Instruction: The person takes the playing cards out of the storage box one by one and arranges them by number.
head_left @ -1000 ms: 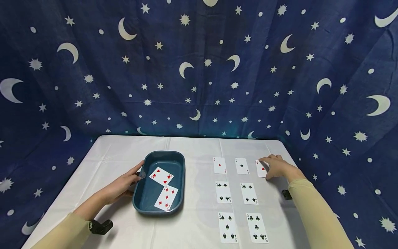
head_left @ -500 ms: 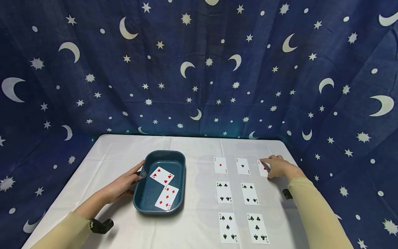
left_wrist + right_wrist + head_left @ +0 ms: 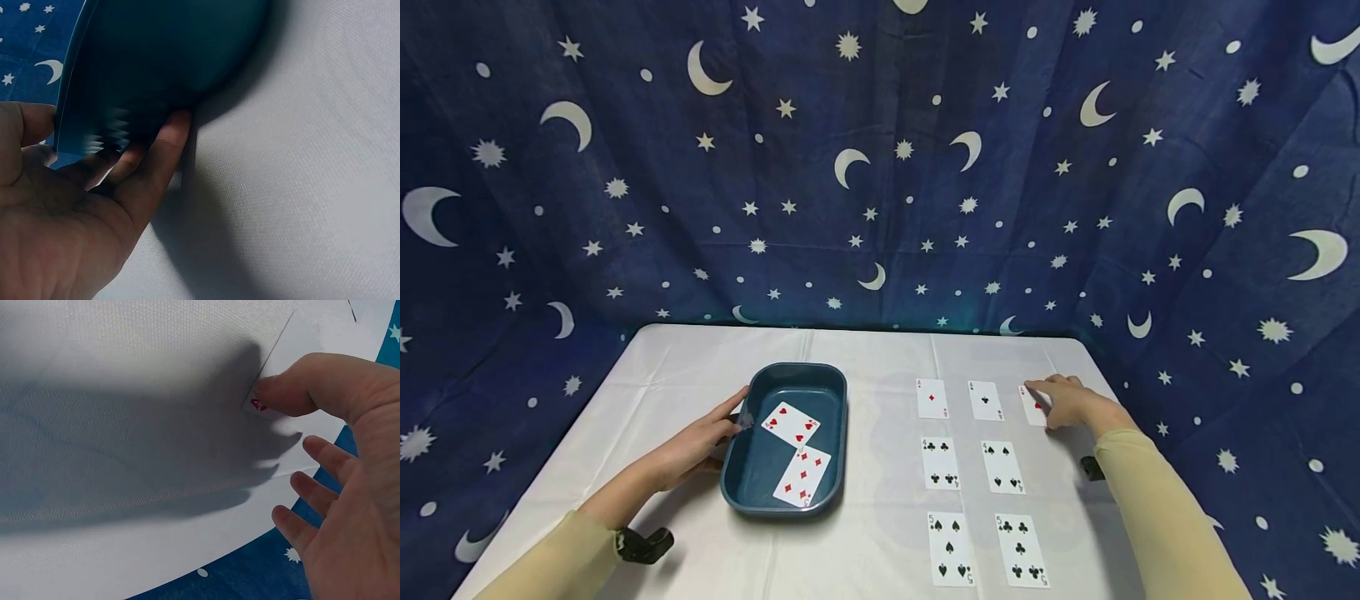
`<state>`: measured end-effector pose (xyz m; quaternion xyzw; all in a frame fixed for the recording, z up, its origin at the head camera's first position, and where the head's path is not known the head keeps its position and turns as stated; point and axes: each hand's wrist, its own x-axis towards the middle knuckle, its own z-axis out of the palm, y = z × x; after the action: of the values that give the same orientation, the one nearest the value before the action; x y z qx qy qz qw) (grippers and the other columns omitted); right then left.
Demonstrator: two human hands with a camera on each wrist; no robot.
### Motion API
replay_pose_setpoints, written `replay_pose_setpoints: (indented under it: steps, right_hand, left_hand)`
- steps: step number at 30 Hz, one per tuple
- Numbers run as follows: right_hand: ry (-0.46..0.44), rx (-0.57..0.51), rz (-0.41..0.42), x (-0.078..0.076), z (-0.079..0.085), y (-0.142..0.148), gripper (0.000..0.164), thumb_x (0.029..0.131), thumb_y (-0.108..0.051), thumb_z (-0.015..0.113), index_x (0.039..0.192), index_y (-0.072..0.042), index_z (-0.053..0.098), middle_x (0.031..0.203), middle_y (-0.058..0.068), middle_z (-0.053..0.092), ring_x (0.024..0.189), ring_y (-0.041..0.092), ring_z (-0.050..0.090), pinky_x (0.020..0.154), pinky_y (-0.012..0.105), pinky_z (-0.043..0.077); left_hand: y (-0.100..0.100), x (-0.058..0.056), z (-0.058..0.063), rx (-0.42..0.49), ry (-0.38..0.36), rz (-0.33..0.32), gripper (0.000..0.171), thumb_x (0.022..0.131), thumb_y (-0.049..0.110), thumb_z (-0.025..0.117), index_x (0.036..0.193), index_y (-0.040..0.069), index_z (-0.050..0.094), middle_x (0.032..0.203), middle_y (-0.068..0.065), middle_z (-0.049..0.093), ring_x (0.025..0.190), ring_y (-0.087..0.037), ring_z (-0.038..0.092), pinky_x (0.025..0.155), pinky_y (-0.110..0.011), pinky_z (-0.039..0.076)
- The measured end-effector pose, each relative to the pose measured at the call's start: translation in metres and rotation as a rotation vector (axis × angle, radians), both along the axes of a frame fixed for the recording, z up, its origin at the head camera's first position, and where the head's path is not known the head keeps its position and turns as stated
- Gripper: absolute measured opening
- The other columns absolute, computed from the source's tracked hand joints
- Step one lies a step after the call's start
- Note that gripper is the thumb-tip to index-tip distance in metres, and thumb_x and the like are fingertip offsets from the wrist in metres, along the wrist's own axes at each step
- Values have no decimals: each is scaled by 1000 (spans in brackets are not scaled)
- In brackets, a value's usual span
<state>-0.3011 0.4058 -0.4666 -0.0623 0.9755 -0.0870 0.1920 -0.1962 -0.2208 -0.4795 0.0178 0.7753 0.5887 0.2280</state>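
Observation:
My left hand (image 3: 692, 454) holds the left side of a dark blue-green tray (image 3: 831, 492). In the left wrist view, one digit meets the rim and other fingers (image 3: 172, 128) lie low along the outer wall (image 3: 169, 44). Inside the tray are a four of hearts (image 3: 790, 425) and a five of diamonds (image 3: 802, 477). At the table's far right, my right hand (image 3: 1071, 404) pinches a red ace, seemingly hearts (image 3: 1031, 408), flat on the cloth. Its thumb (image 3: 284, 394) covers part of that card (image 3: 253, 405) in the right wrist view; three other fingers stand apart from it.
Left of the right hand lie an ace of diamonds (image 3: 932, 399) and an ace of clubs (image 3: 985, 401). Nearer are two black fours (image 3: 941, 464) and two black fives (image 3: 950, 550), in rows on a white tablecloth (image 3: 865, 550). A starry blue curtain (image 3: 880, 167) surrounds the table.
Almost nothing differs. The head view shifts slightly; both hands keep their places on the tray and the ace.

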Motion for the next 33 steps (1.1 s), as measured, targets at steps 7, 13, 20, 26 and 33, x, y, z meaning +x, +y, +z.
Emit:
replay_pose_setpoints:
  steps: [7,13,20,26,33]
  right_hand:
    - [149,-14,75,5,14,-3,91,73,-8,77,156,-4,40,151,33,37,134,55,29,103,72,32]
    - [292,-28,149,4,16,-19,86,76,-12,71,156,-4,40,153,31,38,138,54,28,106,73,28]
    - [412,-74,264,8,26,-64,78,87,-21,74,157,-10,42,153,23,43,140,47,32,109,68,28]
    - [433,-151,354,12,36,-109,78,88,-26,75,158,-16,42,155,14,43,144,40,31,112,64,27]
    - [418,-209,464,14,52,-162,80,90,-36,76,160,-24,38,158,6,41,147,30,28,115,56,28]
  left_hand:
    - [-1,0,0,-6,5,0,66,108,18,38,166,32,9,164,-31,13,141,-53,33,95,-61,50]
    - [-1,-1,-1,1,-2,4,67,107,18,39,166,33,10,163,-32,13,139,-53,37,94,-63,49]
    - [-2,-1,-1,0,1,0,68,107,18,39,166,33,9,164,-32,11,139,-55,36,95,-64,48]
    - [-2,-1,-2,7,-1,-2,67,107,18,38,166,32,9,163,-32,12,138,-55,37,95,-65,47]
    - [-1,-1,-2,1,-6,7,67,107,18,38,166,32,9,163,-33,13,137,-54,39,95,-65,47]
